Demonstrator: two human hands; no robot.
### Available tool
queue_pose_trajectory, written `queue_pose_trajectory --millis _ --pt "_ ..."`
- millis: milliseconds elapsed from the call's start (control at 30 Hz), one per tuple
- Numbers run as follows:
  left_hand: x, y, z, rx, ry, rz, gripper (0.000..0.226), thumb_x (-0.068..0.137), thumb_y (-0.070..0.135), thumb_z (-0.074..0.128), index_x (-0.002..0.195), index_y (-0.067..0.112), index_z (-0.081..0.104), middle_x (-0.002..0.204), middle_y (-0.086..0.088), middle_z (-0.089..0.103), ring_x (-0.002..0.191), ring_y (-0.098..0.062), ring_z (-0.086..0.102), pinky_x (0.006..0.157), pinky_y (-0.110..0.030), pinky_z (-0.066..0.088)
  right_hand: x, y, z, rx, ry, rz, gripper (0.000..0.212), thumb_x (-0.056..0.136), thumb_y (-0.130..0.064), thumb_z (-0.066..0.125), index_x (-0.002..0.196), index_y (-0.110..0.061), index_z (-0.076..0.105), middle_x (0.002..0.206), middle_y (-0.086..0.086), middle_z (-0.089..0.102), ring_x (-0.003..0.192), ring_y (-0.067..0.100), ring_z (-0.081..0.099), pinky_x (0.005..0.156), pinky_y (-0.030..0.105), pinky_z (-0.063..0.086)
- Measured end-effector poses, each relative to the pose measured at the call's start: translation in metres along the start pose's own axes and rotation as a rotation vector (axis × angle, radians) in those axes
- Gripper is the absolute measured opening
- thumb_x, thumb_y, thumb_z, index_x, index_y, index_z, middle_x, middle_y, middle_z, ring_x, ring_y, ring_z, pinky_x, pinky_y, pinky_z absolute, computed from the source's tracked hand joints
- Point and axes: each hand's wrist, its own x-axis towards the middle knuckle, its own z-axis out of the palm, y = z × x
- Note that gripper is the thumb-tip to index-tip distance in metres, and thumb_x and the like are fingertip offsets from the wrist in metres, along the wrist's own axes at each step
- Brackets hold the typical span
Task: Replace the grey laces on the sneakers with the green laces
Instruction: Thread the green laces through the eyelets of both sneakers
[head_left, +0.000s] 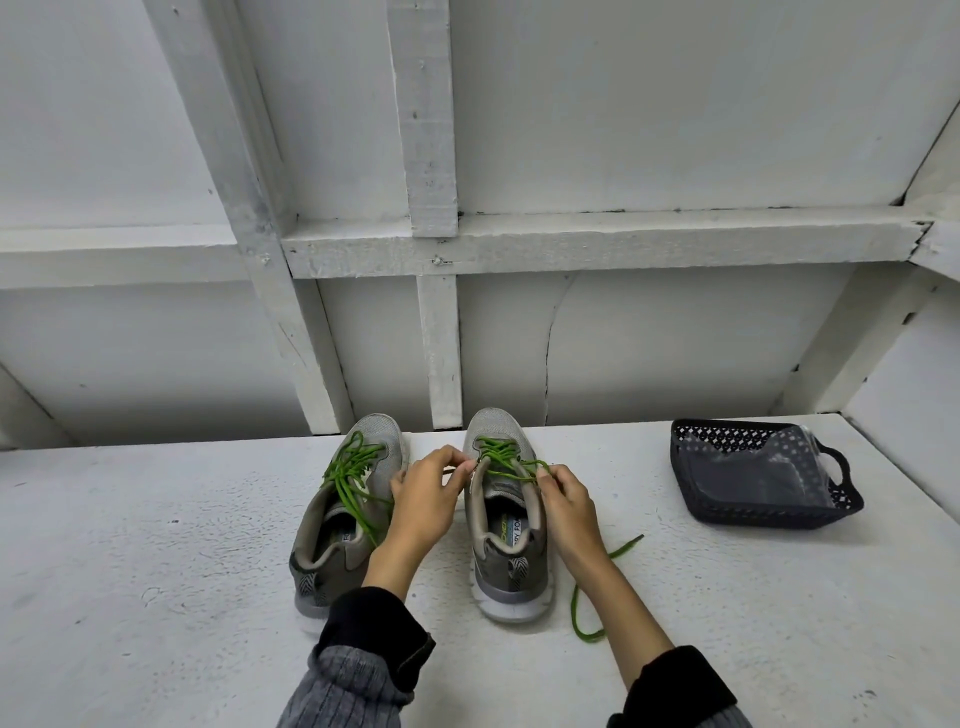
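Nearest the head camera, the left hand (423, 499) and right hand (563, 501) flanked the right sneaker (506, 519), fingers pinching its green lace (506, 457) at the top eyelets, likely to draw it snug. The left sneaker (345, 509), already green-laced, stood just beside.

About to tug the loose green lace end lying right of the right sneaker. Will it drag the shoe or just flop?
The green lace end lies in slack curves on the table, so it is probably limp and will straighten first. The right sneaker sits flat on a broad sole, so it likely won't tip; both the left hand and right hand at its eyelets should steady it.
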Motion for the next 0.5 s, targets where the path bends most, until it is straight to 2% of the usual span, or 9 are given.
queue_pose_trajectory --millis 100,167,300,400,500 --pt "0.001 -0.001 0.004 -0.3 0.099 -0.088 0.016 0.098 0.026 0.054 0.083 0.025 0.059 0.087 0.009 0.069 0.093 -0.013 0.065 0.092 -0.041 0.048 0.004 -0.001 -0.004 -0.027 0.023 -0.017 0.024 0.099 -0.025 0.05 0.075 -0.022 0.052 0.075 -0.004 0.059 0.079 0.019 0.054 0.073 0.034 0.041" --pt "0.001 0.003 0.003 -0.477 0.203 -0.194 0.016 0.1 0.02 0.05 0.088 0.014 0.057 0.091 -0.004 0.069 0.094 -0.024 0.066 0.088 -0.04 0.051 0.005 -0.001 -0.005 -0.047 0.038 -0.014 0.022 0.099 -0.022 0.05 0.077 -0.019 0.053 0.075 -0.004 0.058 0.078 0.019 0.054 0.071 0.031 0.04" --pt "0.006 0.002 -0.004 -0.732 0.373 -0.382 0.013 0.1 0.016 0.043 0.092 0.008 0.051 0.093 -0.006 0.072 0.092 -0.023 0.068 0.085 -0.036 0.051 0.007 0.0 -0.005 -0.031 0.096 -0.015 0.024 0.099 -0.025 0.049 0.085 -0.008 0.058 0.085 0.006 0.066 0.082 0.025 0.058 0.072 0.032 0.041" --pt "0.011 0.006 -0.006 -1.011 0.33 -0.447 0.019 0.102 0.011 0.033 0.096 0.001 0.049 0.089 -0.012 0.072 0.081 -0.018 0.069 0.076 -0.025 0.055 0.007 -0.002 -0.003 0.015 0.101 -0.026 0.026 0.1 -0.024 0.048 0.087 -0.003 0.059 0.091 0.01 0.068 0.084 0.026 0.059 0.07 0.03 0.04" --pt "0.01 0.015 -0.005 -1.114 0.262 -0.439 0.026 0.105 0.012 0.028 0.084 0.011 0.043 0.069 -0.007 0.059 0.066 -0.02 0.06 0.068 -0.03 0.053 0.008 -0.003 -0.003 0.04 0.106 -0.036 0.025 0.1 -0.024 0.047 0.085 -0.008 0.057 0.092 0.007 0.068 0.086 0.023 0.06 0.073 0.031 0.042"
